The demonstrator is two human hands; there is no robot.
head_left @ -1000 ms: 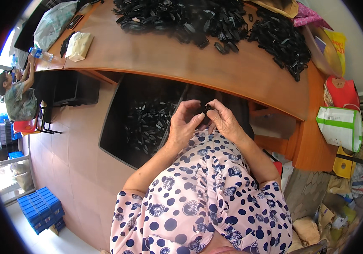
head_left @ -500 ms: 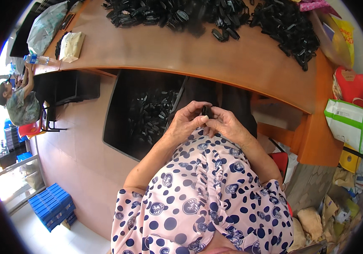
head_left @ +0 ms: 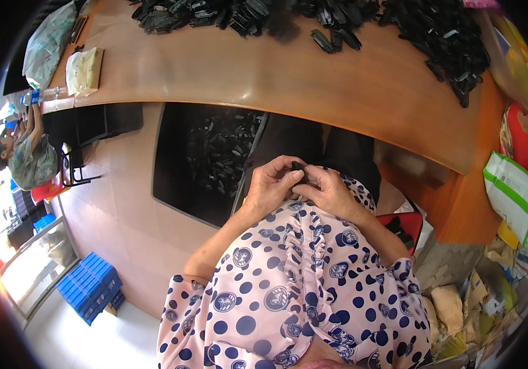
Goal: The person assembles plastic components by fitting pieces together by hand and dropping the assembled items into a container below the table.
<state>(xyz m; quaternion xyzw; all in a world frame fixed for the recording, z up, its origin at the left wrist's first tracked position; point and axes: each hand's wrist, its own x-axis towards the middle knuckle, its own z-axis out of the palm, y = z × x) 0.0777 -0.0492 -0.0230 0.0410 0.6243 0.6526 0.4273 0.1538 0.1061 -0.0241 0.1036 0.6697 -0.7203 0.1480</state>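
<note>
Close in front of my body, a small black plastic part (head_left: pixel 298 170) is pinched between both hands, partly hidden by the fingers. My left hand (head_left: pixel 271 186) grips it from the left with thumb and forefinger. From the other side my right hand (head_left: pixel 327 189) closes on the same part, the two thumbs almost meeting. Left of my lap stands a black bin (head_left: pixel 171 178) with many loose black parts (head_left: pixel 221 150) inside. More black parts of this sort lie heaped on the brown table (head_left: pixel 171 77) ahead, in a middle pile (head_left: pixel 251 15) and a right pile (head_left: pixel 442 37).
At the table's left are a paper packet (head_left: pixel 84 72), a plastic bottle (head_left: pixel 39 95) and a plastic bag (head_left: pixel 48 46). Another person (head_left: pixel 30 157) sits far left. Blue crates (head_left: pixel 88 286) stand on the floor. Right of the table hang a red bag (head_left: pixel 525 135) and a white-green bag (head_left: pixel 513 194).
The view has shifted slightly, so the table and piles sit higher. Both hands still hold the black part, which now shows less between the fingers.
</note>
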